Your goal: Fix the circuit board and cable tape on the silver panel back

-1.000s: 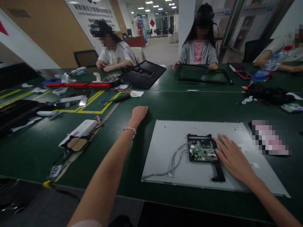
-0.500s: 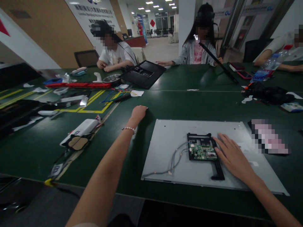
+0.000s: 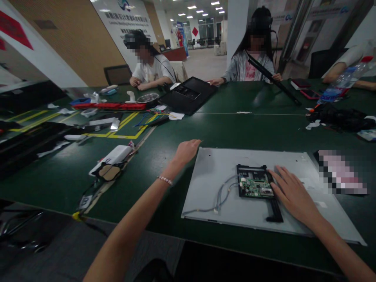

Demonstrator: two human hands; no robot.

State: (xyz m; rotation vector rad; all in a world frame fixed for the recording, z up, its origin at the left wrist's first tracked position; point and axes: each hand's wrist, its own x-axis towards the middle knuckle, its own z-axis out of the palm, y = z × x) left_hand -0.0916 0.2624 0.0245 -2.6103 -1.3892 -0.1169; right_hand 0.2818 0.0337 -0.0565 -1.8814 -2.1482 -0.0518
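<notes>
A flat grey metal panel (image 3: pixel 205 176) lies on the green table in front of me. On it sits a black plastic bracket (image 3: pixel 274 211) carrying a green circuit board (image 3: pixel 254 188), from which thin grey cables (image 3: pixel 221 192) run to the panel's left edge. My right hand (image 3: pixel 293 192) rests flat on the panel, fingers spread, with its thumb and fingertips against the bracket's right side. Just beyond the panel's far left corner is my left hand (image 3: pixel 188 152), fingers pinched together. A tiny thin tip shows at its fingertips, too small to name.
A white-wrapped battery pack (image 3: pixel 113 162) with wires lies left on the green table (image 3: pixel 164 137). A pixelated pink object (image 3: pixel 342 172) is at the panel's right. Across the table, two people sit near a black plastic cover (image 3: pixel 190 96); one holds a long black bar (image 3: pixel 273 80).
My left hand has moved right, closer to the panel's far left corner. My right hand stays on the panel by the bracket. The whole view has shifted slightly.
</notes>
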